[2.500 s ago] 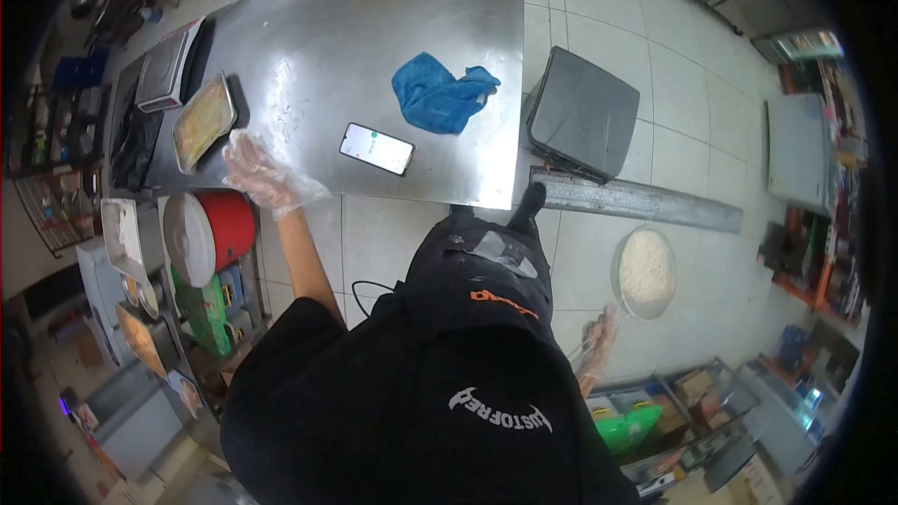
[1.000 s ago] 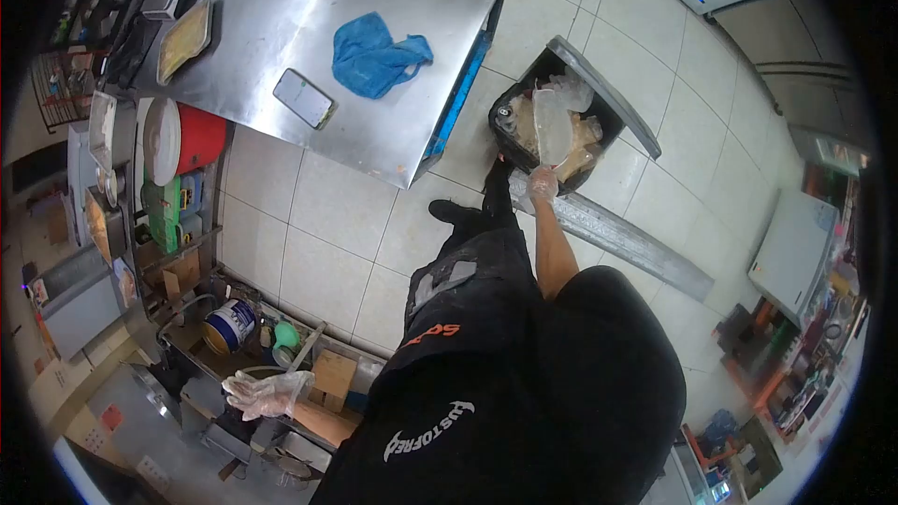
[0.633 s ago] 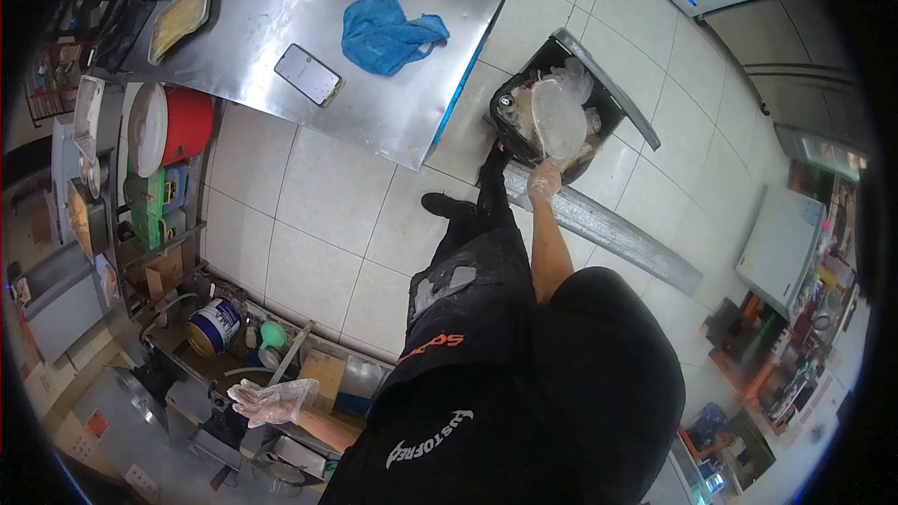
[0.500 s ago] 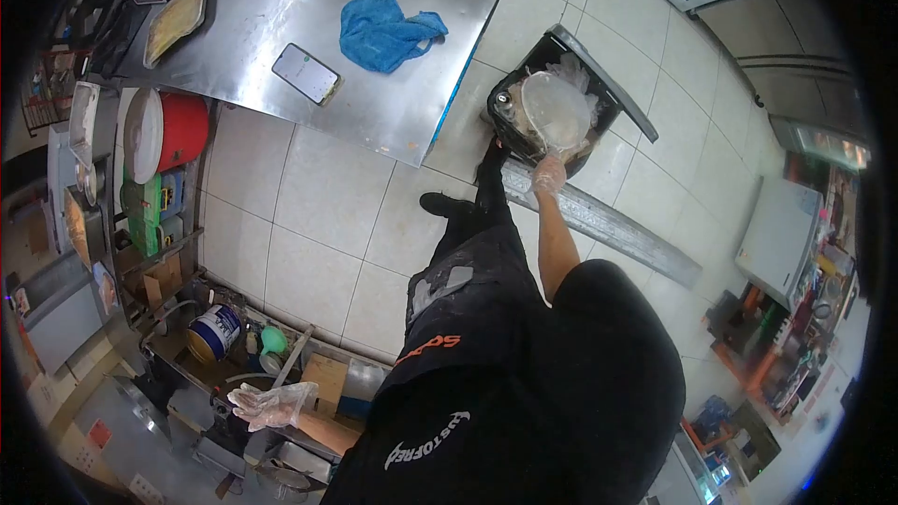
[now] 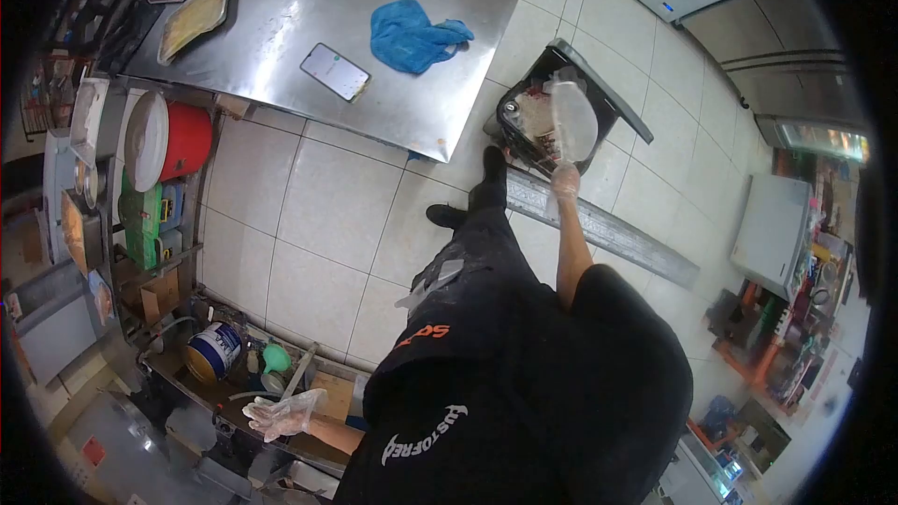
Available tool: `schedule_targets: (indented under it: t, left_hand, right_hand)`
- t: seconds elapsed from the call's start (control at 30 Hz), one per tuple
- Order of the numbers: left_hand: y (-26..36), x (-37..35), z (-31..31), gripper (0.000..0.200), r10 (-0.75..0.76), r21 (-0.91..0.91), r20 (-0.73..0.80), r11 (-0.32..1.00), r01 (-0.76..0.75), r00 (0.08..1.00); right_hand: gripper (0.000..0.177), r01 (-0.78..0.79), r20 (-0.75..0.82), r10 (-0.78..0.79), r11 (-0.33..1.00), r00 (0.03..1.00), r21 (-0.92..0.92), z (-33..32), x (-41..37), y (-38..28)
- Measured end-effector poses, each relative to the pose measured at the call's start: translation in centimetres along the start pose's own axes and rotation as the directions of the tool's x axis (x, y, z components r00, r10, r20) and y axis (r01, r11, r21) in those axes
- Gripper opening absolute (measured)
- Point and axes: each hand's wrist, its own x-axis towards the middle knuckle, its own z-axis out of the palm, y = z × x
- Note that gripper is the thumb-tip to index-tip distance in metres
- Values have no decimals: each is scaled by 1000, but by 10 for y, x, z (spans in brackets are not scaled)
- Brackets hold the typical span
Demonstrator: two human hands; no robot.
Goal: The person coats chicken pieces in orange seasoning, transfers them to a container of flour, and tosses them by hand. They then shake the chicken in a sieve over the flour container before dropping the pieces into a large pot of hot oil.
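Observation:
My right hand point(image 5: 565, 182), in a clear plastic glove, is closed on the near end of a round, pale strainer-like item point(image 5: 574, 122). That item is tilted over an open black bin point(image 5: 600, 110), which has plastic and scraps inside. Its exact kind is hard to make out. At the lower left, my left hand point(image 5: 281, 414) also wears a clear glove; its fingers are spread and it holds nothing. It hovers near the clutter around a green round object point(image 5: 276, 358) and a blue-and-white tub point(image 5: 214, 352).
A steel table point(image 5: 281, 33) carries a blue cloth point(image 5: 412, 36), a phone point(image 5: 335, 72) and a tray point(image 5: 194, 21). A red bucket point(image 5: 187, 138) stands at the left. A metal strip point(image 5: 617, 229) crosses the floor near my feet.
The round item in my right hand has turned and tilted over the bin, showing more of the bin's contents. My left hand stays spread. The whole view has shifted slightly.

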Motion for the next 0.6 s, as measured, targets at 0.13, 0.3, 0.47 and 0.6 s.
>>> schedule_targets:
  t: [0.13, 0.3, 0.47, 0.6]
  left_hand:
    - [-44, 39, -59, 49, 41, -232, 207, 973, 8, 977]
    - [-49, 80, -8, 53, 60, -424, 183, 905, 24, 981]
    - [-69, 133, 70, 55, 13, -381, 127, 924, 36, 992]
    - [-125, 209, 106, 52, 103, -305, 141, 951, -56, 985]
  right_hand:
    - [26, 150, 9, -154, 973, 988, 177, -30, -9, 30]
    - [33, -13, 264, -3, 998, 965, 61, -82, -28, 2]
    - [32, 300, -110, -303, 953, 946, -51, -79, -7, 39]
    - [31, 64, 108, -80, 987, 991, 145, -98, -43, -34]
